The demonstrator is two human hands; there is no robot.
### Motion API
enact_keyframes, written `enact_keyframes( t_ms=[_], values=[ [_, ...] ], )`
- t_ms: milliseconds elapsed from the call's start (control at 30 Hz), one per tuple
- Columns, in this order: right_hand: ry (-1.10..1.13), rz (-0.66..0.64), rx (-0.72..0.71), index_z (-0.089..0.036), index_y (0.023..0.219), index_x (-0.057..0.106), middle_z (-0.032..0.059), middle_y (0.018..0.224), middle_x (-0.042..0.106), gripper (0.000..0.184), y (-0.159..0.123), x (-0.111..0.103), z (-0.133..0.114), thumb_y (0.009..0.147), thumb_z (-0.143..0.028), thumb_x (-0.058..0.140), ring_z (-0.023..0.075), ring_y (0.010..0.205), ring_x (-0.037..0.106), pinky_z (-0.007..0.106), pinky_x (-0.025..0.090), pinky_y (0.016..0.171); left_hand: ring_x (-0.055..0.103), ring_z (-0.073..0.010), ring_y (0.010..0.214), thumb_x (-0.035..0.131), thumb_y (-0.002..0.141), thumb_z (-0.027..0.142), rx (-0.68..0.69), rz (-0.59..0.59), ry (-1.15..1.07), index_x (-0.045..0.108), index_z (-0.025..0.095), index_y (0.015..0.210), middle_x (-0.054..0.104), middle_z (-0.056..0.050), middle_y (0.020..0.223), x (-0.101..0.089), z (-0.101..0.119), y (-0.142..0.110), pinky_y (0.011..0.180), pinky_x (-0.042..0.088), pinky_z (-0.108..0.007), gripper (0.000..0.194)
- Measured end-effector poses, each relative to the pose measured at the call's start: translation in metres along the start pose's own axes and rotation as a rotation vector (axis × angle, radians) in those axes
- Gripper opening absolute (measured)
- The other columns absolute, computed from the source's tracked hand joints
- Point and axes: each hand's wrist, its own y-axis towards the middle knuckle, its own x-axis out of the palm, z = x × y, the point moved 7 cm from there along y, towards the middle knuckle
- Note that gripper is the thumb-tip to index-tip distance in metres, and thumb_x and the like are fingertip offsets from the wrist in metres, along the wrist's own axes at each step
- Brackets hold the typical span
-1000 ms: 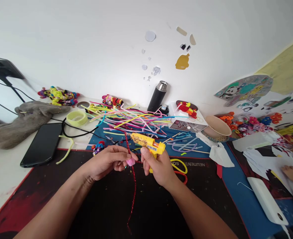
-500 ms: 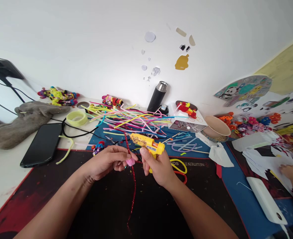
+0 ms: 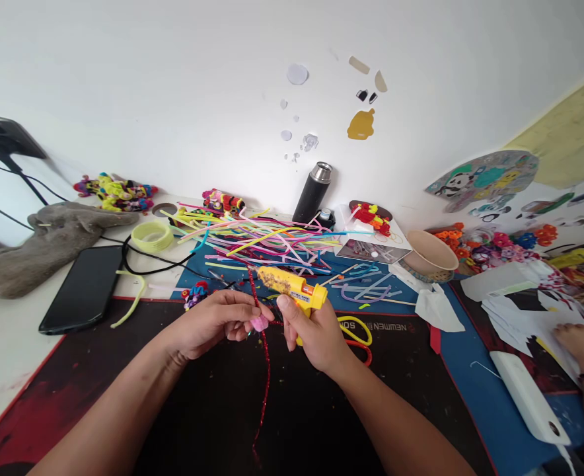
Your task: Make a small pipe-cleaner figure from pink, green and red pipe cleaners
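Just right of the red stem [image 3: 267, 370], we hold the glue gun [image 3: 287, 282].
Our left hand [image 3: 217, 320] pinches the pink piece [image 3: 259, 323]; our right hand [image 3: 314, 330] grips the glue gun, pointing left.

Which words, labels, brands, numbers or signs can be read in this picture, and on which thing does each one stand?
"NEWMEN": on the dark mat.
"SO": on the same mat, to the left in the picture; the characters between it and "NEWMEN" are unclear.
Small label on the yellow glue gun: too small to read.
I can read no other text.
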Motion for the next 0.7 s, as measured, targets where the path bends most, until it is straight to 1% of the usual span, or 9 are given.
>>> enact_keyframes(
  t_ms=[200, 400, 533, 700],
  values=[
    [0.003, 0.002, -0.018, -0.022, 0.066, 0.058, -0.0022, 0.044, 0.053, 0.062, 0.0013, 0.0006, -0.0009, 0.096, -0.076, 0.061, 0.0118, 0.040, 0.051, 0.025, 0.039, 0.044, 0.048, -0.0113, 0.060, 0.092, 0.071, 0.038, 0.001, -0.009, 0.028, 0.083, 0.016, 0.071, 0.073, -0.006, 0.073, 0.0013, 0.0010, -0.0004, 0.055, 0.033, -0.025, 0.024],
    [-0.009, 0.011, -0.008, -0.022, 0.065, 0.058, -0.0020, 0.043, 0.053, 0.063, 0.0012, -0.0001, 0.0009, 0.096, -0.076, 0.061, 0.0120, 0.039, 0.051, 0.025, 0.038, 0.044, 0.047, -0.0114, 0.059, 0.092, 0.071, 0.037, 0.000, -0.005, 0.029, 0.083, 0.016, 0.071, 0.073, -0.006, 0.073, 0.0004, 0.0009, -0.0005, 0.055, 0.033, -0.025, 0.023],
    [-0.010, 0.012, 0.001, -0.022, 0.067, 0.060, -0.0023, 0.043, 0.053, 0.062, 0.0003, -0.0003, 0.0020, 0.096, -0.076, 0.062, 0.0121, 0.039, 0.051, 0.024, 0.038, 0.043, 0.048, -0.0121, 0.060, 0.092, 0.071, 0.036, 0.010, 0.001, 0.029, 0.085, 0.016, 0.073, 0.074, -0.007, 0.074, 0.0002, 0.0016, -0.0009, 0.055, 0.034, -0.026, 0.021],
    [-0.022, 0.013, 0.010, -0.022, 0.065, 0.059, -0.0027, 0.043, 0.051, 0.063, -0.0010, -0.0004, 0.0041, 0.095, -0.077, 0.062, 0.0117, 0.039, 0.050, 0.024, 0.038, 0.043, 0.047, -0.0122, 0.059, 0.090, 0.071, 0.035, 0.014, 0.002, 0.041, 0.087, 0.017, 0.079, 0.074, -0.007, 0.074, 0.0004, 0.0025, -0.0014, 0.055, 0.034, -0.026, 0.020]
  ],
)
